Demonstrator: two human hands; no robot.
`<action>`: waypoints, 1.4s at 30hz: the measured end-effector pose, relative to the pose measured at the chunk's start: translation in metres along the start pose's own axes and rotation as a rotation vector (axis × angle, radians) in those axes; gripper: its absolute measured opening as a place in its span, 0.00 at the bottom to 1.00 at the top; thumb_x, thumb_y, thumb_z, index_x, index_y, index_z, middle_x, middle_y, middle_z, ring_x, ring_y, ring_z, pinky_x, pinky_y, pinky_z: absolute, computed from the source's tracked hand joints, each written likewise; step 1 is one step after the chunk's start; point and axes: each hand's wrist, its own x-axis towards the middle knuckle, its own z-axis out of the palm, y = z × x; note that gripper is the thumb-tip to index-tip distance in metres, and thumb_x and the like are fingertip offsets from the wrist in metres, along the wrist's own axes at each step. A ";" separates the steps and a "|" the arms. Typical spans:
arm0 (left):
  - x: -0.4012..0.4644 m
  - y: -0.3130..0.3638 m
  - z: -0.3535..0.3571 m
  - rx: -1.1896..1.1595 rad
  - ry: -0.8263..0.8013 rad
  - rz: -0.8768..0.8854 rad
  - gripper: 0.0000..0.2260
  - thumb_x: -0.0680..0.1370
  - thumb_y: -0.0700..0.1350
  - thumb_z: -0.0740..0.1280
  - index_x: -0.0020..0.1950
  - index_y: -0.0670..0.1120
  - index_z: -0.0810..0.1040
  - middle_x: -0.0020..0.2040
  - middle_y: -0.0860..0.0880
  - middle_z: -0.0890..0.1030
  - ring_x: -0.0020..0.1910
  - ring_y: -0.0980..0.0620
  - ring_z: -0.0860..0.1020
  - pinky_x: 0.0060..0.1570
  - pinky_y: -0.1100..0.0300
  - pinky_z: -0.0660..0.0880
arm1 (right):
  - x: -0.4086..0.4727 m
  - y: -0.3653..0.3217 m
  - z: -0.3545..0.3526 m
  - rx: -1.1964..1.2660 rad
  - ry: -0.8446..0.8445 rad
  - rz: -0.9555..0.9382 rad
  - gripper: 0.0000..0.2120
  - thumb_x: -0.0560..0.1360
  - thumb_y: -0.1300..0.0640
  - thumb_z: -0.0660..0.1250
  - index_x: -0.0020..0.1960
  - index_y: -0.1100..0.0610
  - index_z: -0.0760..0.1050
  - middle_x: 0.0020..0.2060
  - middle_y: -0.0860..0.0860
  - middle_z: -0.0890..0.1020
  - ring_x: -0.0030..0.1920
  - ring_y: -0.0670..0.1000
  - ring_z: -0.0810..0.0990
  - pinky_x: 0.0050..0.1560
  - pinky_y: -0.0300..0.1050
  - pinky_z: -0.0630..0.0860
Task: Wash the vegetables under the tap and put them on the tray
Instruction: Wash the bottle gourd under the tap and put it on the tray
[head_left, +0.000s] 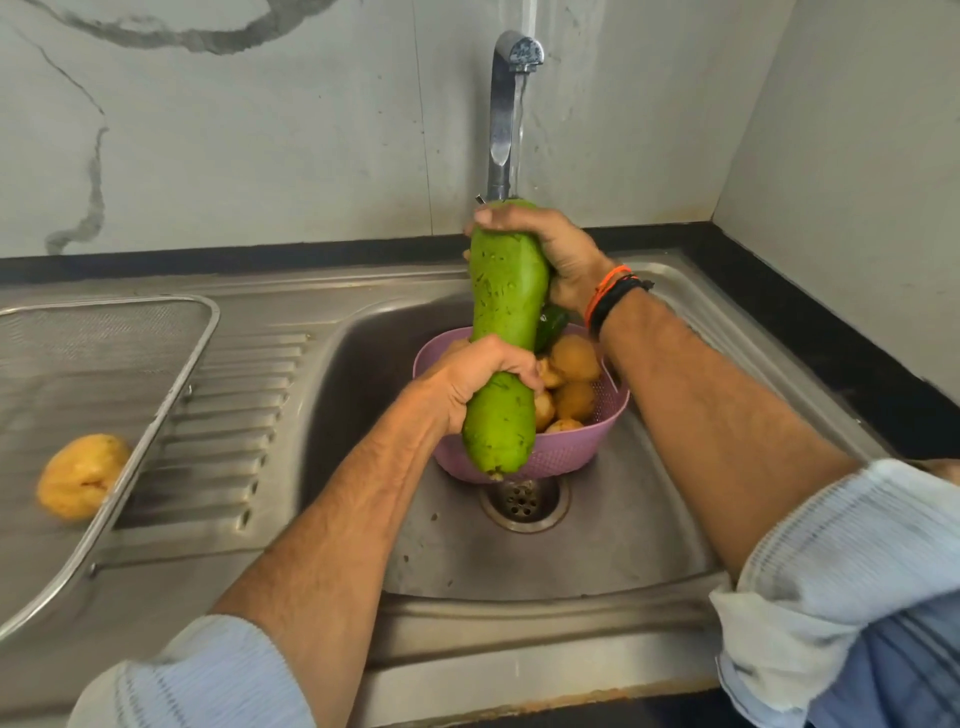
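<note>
Here, both hands hold long green gourd (506, 332) upright over sink (649, 519), top end under running tap (511, 98). Right hand (550, 249) wraps upper end, fingers curled round it. Left hand (475, 379) grips lower half, fingers clamped round it. Pink basket (582, 447) sits in sink just behind gourd, holding potatoes (571, 374) and dark green vegetable (550, 325). Mesh tray (156, 395) lies on drainboard at left, one potato (80, 475) on it.
</note>
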 end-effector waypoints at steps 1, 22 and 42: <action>-0.001 0.000 0.001 -0.008 0.004 0.003 0.15 0.49 0.37 0.73 0.35 0.41 0.82 0.37 0.39 0.80 0.31 0.45 0.78 0.37 0.56 0.77 | 0.000 0.001 -0.001 0.032 -0.006 -0.006 0.12 0.64 0.57 0.75 0.47 0.59 0.81 0.43 0.57 0.83 0.45 0.57 0.82 0.45 0.49 0.80; -0.011 0.003 0.009 0.138 0.361 0.126 0.11 0.54 0.37 0.74 0.35 0.42 0.83 0.29 0.47 0.81 0.31 0.48 0.80 0.36 0.55 0.80 | -0.010 -0.015 0.034 -1.684 0.257 -0.507 0.14 0.73 0.44 0.65 0.49 0.49 0.84 0.49 0.53 0.83 0.53 0.57 0.79 0.48 0.46 0.71; -0.012 0.004 0.012 0.129 0.253 0.128 0.07 0.62 0.32 0.73 0.35 0.42 0.80 0.28 0.47 0.79 0.27 0.49 0.77 0.32 0.59 0.76 | -0.012 -0.018 0.008 -2.073 -0.587 -1.008 0.22 0.80 0.48 0.50 0.38 0.56 0.77 0.38 0.54 0.82 0.41 0.59 0.78 0.52 0.56 0.73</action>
